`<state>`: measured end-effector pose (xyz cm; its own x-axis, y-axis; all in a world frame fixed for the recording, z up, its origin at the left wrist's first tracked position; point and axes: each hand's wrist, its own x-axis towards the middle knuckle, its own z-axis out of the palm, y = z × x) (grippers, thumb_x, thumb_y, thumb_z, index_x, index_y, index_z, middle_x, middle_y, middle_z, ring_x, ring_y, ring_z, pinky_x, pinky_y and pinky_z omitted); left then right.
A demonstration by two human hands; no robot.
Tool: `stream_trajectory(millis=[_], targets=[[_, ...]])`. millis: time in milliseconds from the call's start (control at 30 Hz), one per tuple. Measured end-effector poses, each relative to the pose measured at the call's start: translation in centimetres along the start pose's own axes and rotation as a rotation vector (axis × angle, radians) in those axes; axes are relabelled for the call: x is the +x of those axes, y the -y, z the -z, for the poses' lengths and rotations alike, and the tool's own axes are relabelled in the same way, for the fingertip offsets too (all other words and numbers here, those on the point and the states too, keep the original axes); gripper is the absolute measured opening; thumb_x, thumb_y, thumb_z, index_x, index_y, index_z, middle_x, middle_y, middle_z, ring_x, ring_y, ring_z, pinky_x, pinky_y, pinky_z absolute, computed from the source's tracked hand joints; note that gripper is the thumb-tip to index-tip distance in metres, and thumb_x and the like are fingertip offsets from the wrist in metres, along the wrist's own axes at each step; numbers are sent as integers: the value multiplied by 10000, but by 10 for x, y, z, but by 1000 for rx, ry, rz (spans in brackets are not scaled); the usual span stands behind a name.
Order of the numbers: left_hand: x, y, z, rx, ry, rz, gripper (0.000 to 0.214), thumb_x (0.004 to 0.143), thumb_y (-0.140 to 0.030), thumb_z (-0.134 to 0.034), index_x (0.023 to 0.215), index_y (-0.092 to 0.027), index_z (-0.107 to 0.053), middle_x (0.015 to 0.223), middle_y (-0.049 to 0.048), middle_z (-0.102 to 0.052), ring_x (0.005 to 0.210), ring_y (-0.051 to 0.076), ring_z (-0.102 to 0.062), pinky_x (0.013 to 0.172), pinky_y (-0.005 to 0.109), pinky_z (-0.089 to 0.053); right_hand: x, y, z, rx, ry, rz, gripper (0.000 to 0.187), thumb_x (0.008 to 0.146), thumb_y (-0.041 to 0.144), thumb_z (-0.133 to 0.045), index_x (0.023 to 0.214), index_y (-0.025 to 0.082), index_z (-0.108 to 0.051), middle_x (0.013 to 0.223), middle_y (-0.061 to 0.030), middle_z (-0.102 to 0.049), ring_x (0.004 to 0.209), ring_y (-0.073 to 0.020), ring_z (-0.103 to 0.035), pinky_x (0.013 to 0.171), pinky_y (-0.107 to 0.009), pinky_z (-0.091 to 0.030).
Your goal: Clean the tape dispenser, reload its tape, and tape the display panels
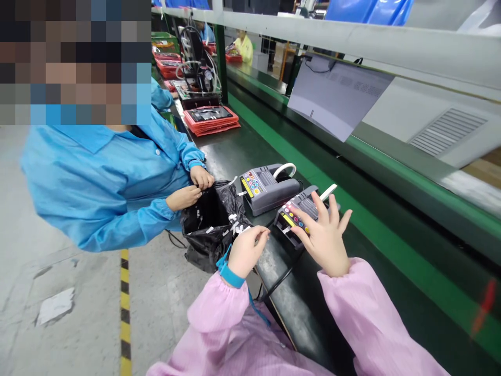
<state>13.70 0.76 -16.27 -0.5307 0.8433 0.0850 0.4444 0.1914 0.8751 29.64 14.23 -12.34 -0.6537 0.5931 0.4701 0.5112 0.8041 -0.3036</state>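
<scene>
My right hand (325, 237) is spread open over the nearer grey tape dispenser (287, 214), its fingers in front of the coloured buttons. Whether a fingertip presses one is unclear. My left hand (249, 250), with a blue strap (230, 272) at the wrist, is closed in a pinch between that dispenser and a black plastic bag (211, 237). What the pinch holds, if anything, I cannot make out. Small white strips (235, 224) cling to the bag's rim beside it. A second grey tape dispenser (266, 188) stands just beyond the first, a short white tab sticking out of its front.
A co-worker in a blue smock (117, 172) stands at the left, both hands at the bag's rim. Farther along the dark bench (250, 149) lies a stack of red trays (211, 120). A black cable (284, 279) runs over the bench edge near me.
</scene>
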Motion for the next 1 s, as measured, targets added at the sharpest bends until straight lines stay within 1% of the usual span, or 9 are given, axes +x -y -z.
stream_trajectory(millis=[133, 333, 500, 600, 700, 767, 833, 933, 1000], targets=[[-1, 1, 3, -33, -17, 18, 197, 932, -281, -498, 905, -235, -688, 896, 25, -770, 875, 214, -714, 788, 300, -501, 0, 1, -1, -6, -26, 33, 378, 896, 490, -702, 1260, 388, -693, 1620, -19, -370, 1522, -439, -146, 1093, -791, 134], [0, 1, 4, -102, -32, 50, 193, 923, -334, -513, 894, -237, -677, 871, 31, -760, 858, 221, -702, 800, 314, -506, -6, 0, 5, 10, -49, -55, 360, 887, 552, -681, 1170, 333, -715, 1601, -29, -401, 1520, -439, -158, 1080, -804, 134], [12, -2, -17, -241, 42, 84, 258, 930, -454, -525, 922, -225, -645, 823, 35, -750, 785, 203, -707, 772, 313, -540, -14, -3, 8, 82, -66, -135, 413, 907, 585, -601, 1198, 307, -693, 1609, -53, -378, 1529, -408, -149, 1117, -764, 116], [22, -7, -35, -317, 98, 106, 328, 931, -521, -526, 847, -217, -617, 778, 39, -744, 726, 191, -695, 720, 307, -547, -22, -6, 9, 123, -92, -199, 455, 923, 608, -543, 1222, 290, -673, 1609, -71, -358, 1531, -384, -154, 1144, -735, 86], [28, -10, -46, -367, 124, 126, 370, 922, -562, -534, 803, -214, -583, 751, 40, -735, 683, 178, -672, 695, 304, -535, -31, -8, 8, 131, -107, -235, 468, 933, 617, -519, 1228, 276, -643, 1607, -92, -327, 1533, -372, -145, 1159, -723, 47], [30, -11, -49, -391, 130, 137, 369, 914, -563, -545, 802, -213, -572, 746, 41, -727, 671, 172, -659, 696, 304, -525, -35, -8, 4, 203, -149, -272, 499, 939, 598, -522, 1291, 250, -578, 1619, -129, -261, 1534, -349, -147, 1190, -684, -37], [31, -11, -49, -410, 134, 146, 361, 910, -557, -549, 804, -212, -564, 745, 44, -722, 673, 169, -651, 696, 304, -520, -36, -6, -4, 334, -219, -345, 611, 922, 574, -556, 1404, 212, -455, 1635, -178, -161, 1542, -326, -115, 1214, -625, -119], [29, -11, -49, -432, 139, 152, 357, 899, -557, -564, 792, -217, -551, 738, 40, -712, 681, 168, -647, 699, 303, -521, -32, -4, -22, 532, -282, -475, 848, 856, 538, -624, 1524, 175, -248, 1643, -212, -56, 1553, -331, -31, 1228, -597, -118], [27, -11, -48, -438, 139, 153, 360, 888, -561, -581, 783, -219, -547, 730, 35, -706, 681, 168, -645, 703, 304, -524, -28, -6, -34, 631, -274, -526, 924, 827, 502, -633, 1555, 179, -166, 1649, -203, -33, 1553, -338, -36, 1233, -595, -109]])
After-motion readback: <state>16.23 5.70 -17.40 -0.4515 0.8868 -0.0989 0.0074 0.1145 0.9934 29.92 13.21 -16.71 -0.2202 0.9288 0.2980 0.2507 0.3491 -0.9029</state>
